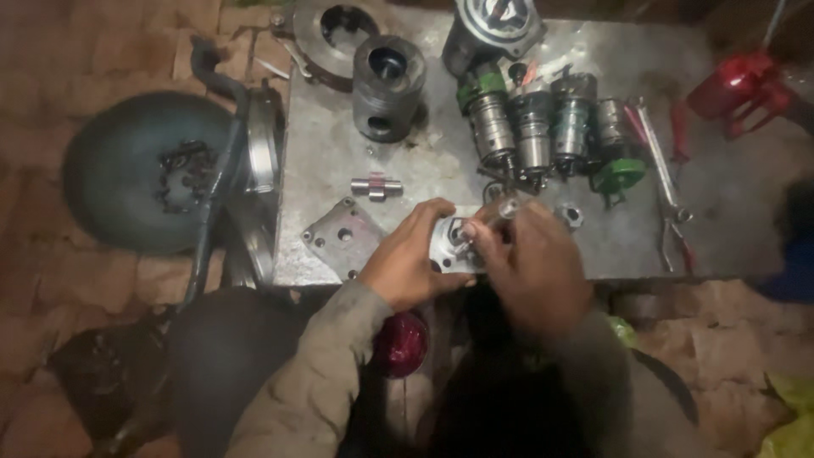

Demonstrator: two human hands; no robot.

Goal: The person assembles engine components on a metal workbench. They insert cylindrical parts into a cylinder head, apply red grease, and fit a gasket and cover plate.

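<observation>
My left hand (409, 259) grips a small silvery metal housing (451, 243) at the near edge of a steel work table (331, 153). My right hand (530, 263) is over the housing's right side, its fingers closed on a short shiny shaft (505, 207) that stands in or just above the housing. Whether the shaft is seated inside is hidden by my fingers. A flat metal cover plate (343, 235) with bolt holes lies just left of my left hand, and a small grooved pin (376, 187) lies beyond it.
A row of cylindrical pump parts (543, 127) with green pieces lies at the back. A dark cylinder block (388, 85) and a round housing (496, 21) stand behind. Wrenches (666, 182) lie at right, a red can (738, 85) beyond. A dark disc (148, 170) lies on the brick floor.
</observation>
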